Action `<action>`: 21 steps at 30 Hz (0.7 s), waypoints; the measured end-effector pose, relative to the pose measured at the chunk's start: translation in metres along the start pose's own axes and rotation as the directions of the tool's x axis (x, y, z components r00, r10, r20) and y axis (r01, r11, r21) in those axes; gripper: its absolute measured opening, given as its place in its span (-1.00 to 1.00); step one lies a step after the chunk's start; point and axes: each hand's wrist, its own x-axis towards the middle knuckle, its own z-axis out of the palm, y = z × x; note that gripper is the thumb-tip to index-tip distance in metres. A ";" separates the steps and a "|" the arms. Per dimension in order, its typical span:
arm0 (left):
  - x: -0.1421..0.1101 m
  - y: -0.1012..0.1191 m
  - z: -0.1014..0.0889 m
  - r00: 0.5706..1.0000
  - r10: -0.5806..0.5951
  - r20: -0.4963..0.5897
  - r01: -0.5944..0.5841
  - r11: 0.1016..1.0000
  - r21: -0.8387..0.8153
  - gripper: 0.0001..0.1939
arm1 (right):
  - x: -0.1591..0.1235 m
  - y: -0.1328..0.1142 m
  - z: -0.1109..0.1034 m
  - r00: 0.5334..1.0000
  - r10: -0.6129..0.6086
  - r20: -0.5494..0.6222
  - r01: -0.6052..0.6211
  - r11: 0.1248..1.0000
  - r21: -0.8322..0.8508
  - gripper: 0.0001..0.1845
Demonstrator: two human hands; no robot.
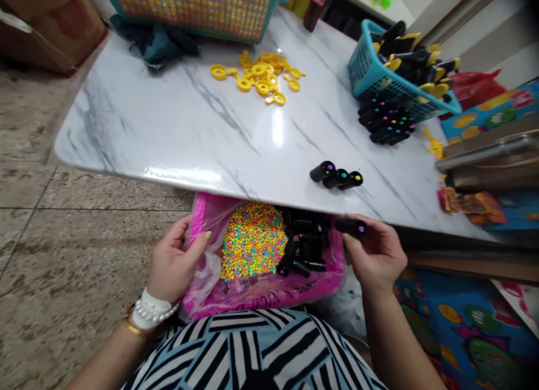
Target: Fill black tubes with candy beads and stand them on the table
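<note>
- The right hand [377, 255] pinches a single black tube [350, 227] between thumb and fingers, at the right rim of the pink tray [322, 289].
- That tube's long axis runs nearly left to right, almost level in the view; its end with the purple dot faces right, toward the palm, and its other end faces the tray.
- The left hand [170, 261] is closed on the tray's left rim, thumb on the inner side over the clear plastic [214, 266], fingers outside.
- Inside the tray, small coloured balls [255, 238] fill the left and middle, nearer the left hand; a loose pile of tubes [309, 246] lies on the right, nearer the right hand, pointing several ways.
- The tray sits in front of the body, its far edge beside or under the edge of the table [168, 120]; which of these I cannot tell.
- Three standing tubes [337, 179] are grouped on the table, beyond the held one and slightly left of it; the right hand is the nearer.
- Further off stand a cluster of tubes [385, 123] beside the blue basket [364, 67], and yellow rings [261, 72] lie heaped.
</note>
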 end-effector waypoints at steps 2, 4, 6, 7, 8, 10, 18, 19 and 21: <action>0.001 0.000 0.000 1.000 -0.015 0.001 0.015 1.000 -0.002 -0.44 | 0.019 0.011 -0.009 0.992 -0.010 -0.124 -0.014 0.981 -0.193 -0.65; 0.002 0.001 0.000 1.000 -0.023 0.002 0.023 1.000 -0.001 -0.44 | 0.040 0.022 -0.015 0.985 0.022 -0.170 -0.082 0.931 -0.356 -0.66; 0.001 0.001 0.000 1.000 -0.015 0.001 0.015 1.000 0.003 -0.45 | 0.059 0.031 -0.016 0.984 0.073 -0.164 -0.135 0.903 -0.408 -0.63; 0.001 0.001 0.000 1.000 -0.006 0.000 0.006 1.000 0.008 -0.46 | 0.066 0.034 -0.015 0.984 0.093 -0.152 -0.147 0.906 -0.397 -0.60; 0.000 0.001 0.000 1.000 0.005 -0.005 -0.005 1.000 0.013 -0.46 | 0.070 0.035 -0.014 0.985 0.105 -0.140 -0.151 0.915 -0.374 -0.57; -0.002 0.001 0.001 1.000 0.022 -0.019 -0.022 0.999 0.026 -0.47 | 0.067 0.034 -0.011 0.982 0.091 -0.164 -0.141 0.935 -0.326 -0.51; -0.002 0.003 0.003 0.999 0.051 -0.001 -0.051 0.998 0.037 -0.53 | -0.011 -0.011 0.000 0.737 -0.176 0.653 0.436 0.861 -0.260 -0.70; -0.001 0.003 0.003 0.998 0.055 0.003 -0.055 0.998 0.026 -0.52 | -0.018 -0.012 0.006 0.565 -0.168 0.808 0.508 0.842 -0.180 -0.63; -0.001 0.003 0.004 0.998 0.062 0.009 -0.062 0.998 0.007 -0.53 | -0.027 -0.010 0.019 0.358 -0.140 0.923 0.592 0.799 -0.109 -0.59</action>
